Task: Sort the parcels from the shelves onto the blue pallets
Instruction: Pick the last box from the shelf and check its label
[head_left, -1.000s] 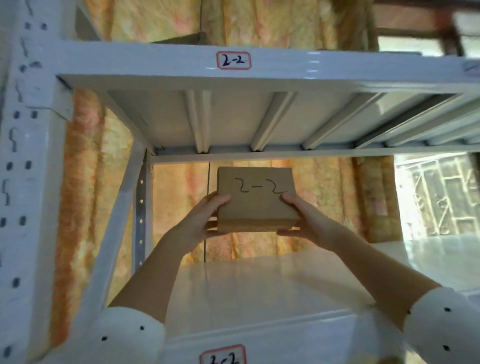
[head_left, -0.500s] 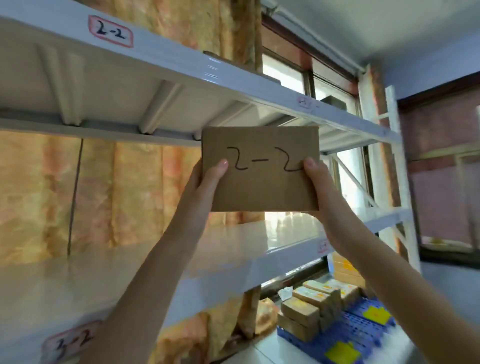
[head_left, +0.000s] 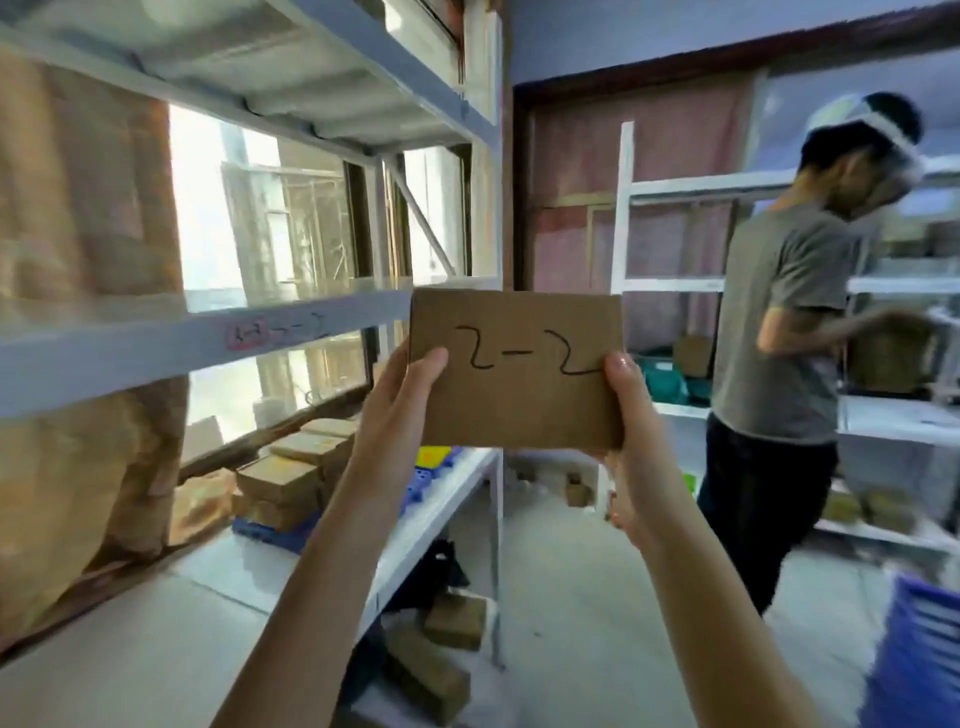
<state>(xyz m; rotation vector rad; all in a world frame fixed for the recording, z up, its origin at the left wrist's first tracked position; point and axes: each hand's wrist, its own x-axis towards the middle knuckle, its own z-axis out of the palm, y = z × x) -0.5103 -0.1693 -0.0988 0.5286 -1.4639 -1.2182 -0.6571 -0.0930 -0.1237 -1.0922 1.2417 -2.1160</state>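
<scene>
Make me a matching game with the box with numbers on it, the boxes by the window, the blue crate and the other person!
Things:
1. parcel marked 2-2
2. stacked parcels
3. blue crate
4. person in the grey shirt

Places:
A. bottom right corner of the view
B. on a blue pallet by the window
C. held between the left hand and the right hand
D. standing at the white shelves on the right

Pairs: 1-C, 2-B, 3-A, 4-D

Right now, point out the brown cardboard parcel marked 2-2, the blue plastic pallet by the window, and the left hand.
brown cardboard parcel (head_left: 519, 395): head view, front face.
blue plastic pallet (head_left: 270, 535): head view, near edge.
left hand (head_left: 397, 410): head view, back of hand.
</scene>
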